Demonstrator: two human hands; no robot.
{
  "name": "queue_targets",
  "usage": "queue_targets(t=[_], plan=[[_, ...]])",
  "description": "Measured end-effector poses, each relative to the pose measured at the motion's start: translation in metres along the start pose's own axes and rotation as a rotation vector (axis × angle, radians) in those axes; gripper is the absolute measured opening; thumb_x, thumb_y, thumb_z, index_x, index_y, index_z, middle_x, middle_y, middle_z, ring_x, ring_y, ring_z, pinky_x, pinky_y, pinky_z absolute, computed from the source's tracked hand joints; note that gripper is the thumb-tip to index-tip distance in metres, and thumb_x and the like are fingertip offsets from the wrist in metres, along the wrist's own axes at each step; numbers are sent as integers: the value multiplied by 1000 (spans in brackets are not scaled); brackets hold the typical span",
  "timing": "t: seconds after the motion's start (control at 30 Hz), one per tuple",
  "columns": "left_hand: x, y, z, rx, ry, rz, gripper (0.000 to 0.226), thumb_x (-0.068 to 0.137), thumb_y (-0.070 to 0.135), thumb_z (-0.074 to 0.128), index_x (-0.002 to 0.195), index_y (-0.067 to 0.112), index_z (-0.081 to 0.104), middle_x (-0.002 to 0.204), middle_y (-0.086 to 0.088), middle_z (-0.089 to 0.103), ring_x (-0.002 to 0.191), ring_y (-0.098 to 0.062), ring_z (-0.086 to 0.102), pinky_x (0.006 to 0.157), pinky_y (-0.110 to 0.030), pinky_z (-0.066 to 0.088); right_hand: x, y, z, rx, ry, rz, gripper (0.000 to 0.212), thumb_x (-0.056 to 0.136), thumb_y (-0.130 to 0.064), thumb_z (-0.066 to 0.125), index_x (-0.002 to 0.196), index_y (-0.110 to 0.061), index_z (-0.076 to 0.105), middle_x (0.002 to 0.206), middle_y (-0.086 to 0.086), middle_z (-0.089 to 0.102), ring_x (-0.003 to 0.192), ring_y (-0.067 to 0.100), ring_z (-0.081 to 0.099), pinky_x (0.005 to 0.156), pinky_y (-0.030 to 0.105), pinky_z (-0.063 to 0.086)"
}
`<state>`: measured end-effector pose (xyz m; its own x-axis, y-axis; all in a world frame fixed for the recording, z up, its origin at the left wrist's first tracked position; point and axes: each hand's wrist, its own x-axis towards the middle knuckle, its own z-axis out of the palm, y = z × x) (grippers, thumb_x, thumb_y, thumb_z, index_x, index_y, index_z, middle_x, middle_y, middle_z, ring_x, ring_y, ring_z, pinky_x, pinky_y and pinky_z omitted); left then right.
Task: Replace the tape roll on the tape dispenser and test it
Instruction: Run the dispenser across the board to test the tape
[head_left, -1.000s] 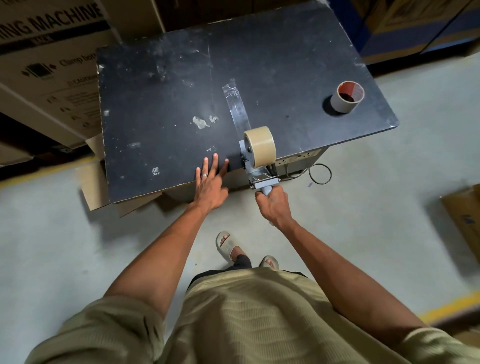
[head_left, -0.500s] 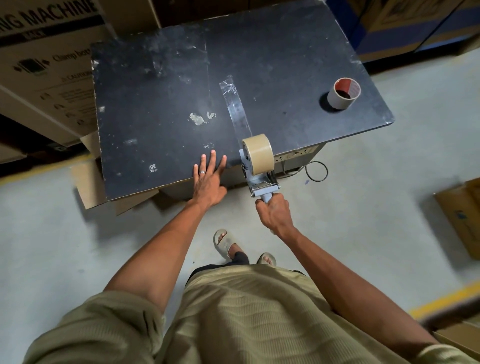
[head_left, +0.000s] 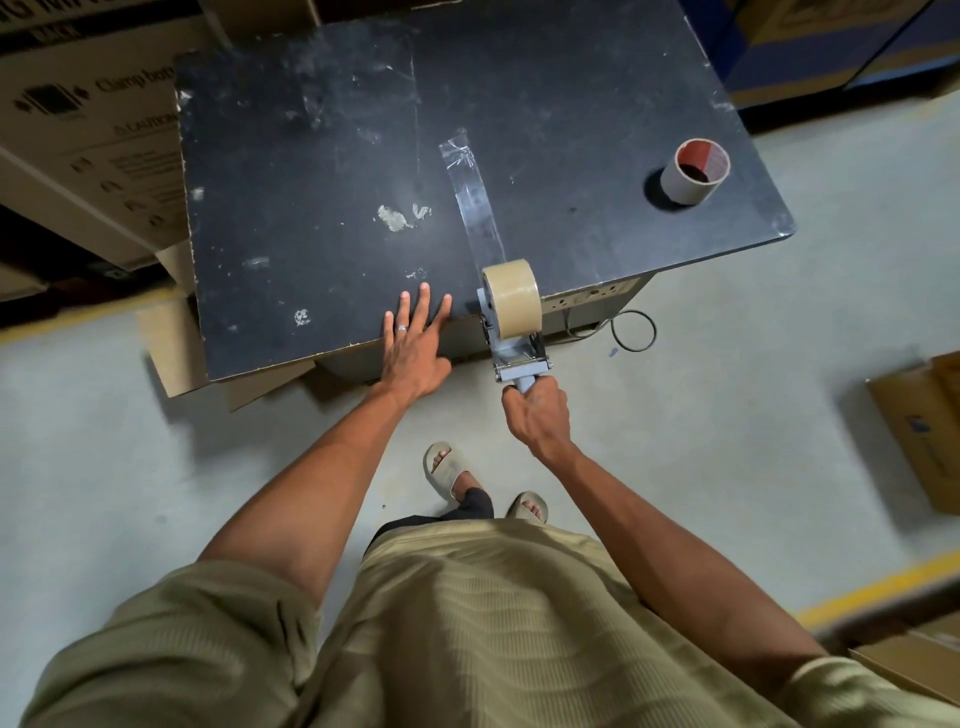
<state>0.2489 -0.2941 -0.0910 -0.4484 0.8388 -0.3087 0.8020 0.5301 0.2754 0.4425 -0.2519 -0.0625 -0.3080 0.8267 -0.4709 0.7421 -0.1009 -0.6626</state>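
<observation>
As I drag the tape dispenser (head_left: 511, 332) back toward me, it now hangs past the near edge of the black table (head_left: 311, 218), where a second ago the roll sat fully over the tabletop. My right hand (head_left: 537, 415) is wrapped tight round the grey handle, fingers closed on it. My left hand (head_left: 413, 345) lies flat with fingers spread, pressing the near edge of the table, same spot as before, holding nothing.

A clear strip of tape (head_left: 472, 202) runs from mid-table down to the new tan roll (head_left: 511, 301), which is seated on the dispenser hub. The strip looks stuck flat along its length (far end a bit wrinkled). The part nearest the roll is hidden behind it, so I cannot tell if the strip has been cut yet.

My read: the swap is done and this is the test pull, near its end. Running off the edge means the next step is probably tilting the blade to cut.

The empty cardboard core (head_left: 696, 171) stands on end near the far right corner of the table, well apart from everything.

The dispenser's long axis runs near-to-far, roughly in line with the strip, leaning slightly left at the far end. Handle points at me, roll end points away toward the table. The roll stands on edge, with its flat faces pointing left and right.
</observation>
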Motion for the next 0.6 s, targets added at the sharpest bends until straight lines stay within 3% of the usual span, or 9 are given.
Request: queue_targets(t=[0.13,0.3,0.43,0.6], plan=[[2,1,-3,-1,-23,-8,99,84,13,60,161,32,1,169,-2,-16,155,-31,-16,125,-50,-5,-1,3,5,-32,6,26,20,91,-24,57,86,-5,55,86,17,65,77,36,62,63,35,42],[2,-1,-4,-15,-40,-12,96,87,14,59,161,32,0,168,-1,-18,154,-30,-17,124,-49,-7,-6,6,-8,-27,-8,-3,22,90,-21,59,76,-5,58,70,10,62,58,22,54,50,28,39],[3,-1,-5,-39,-52,-9,92,90,18,59,161,33,1,168,-1,-18,155,-29,-17,125,-49,-6,-19,24,-17,23,-22,21,25,85,-29,58,70,-9,63,65,13,69,57,29,69,50,40,61],[3,0,-4,-39,-47,-12,92,91,20,59,161,32,2,168,-1,-17,155,-29,-16,125,-49,-6,-31,39,-34,76,10,61,20,84,-21,68,72,-6,66,65,16,71,55,28,73,46,40,61]])
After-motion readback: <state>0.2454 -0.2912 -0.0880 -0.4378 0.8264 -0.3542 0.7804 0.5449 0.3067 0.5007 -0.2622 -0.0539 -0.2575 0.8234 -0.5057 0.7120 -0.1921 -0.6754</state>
